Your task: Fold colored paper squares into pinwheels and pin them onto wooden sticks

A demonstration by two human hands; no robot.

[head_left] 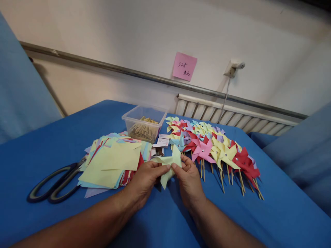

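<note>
My left hand (144, 181) and my right hand (188, 179) meet over the blue table and together pinch a pale green paper piece (169, 165) that is partly folded into a pinwheel shape. Its corners bend toward the middle between my fingertips. To the left lies a loose stack of coloured paper squares (113, 160), pale yellow on top. To the right a spread of finished pinwheels on wooden sticks (214, 148) covers the cloth.
Black-handled scissors (57, 182) lie left of the paper stack. A clear plastic tub of wooden sticks (144, 124) stands behind, with small packets (161, 143) beside it. A pink note (184, 66) hangs on the wall above a radiator (232, 117).
</note>
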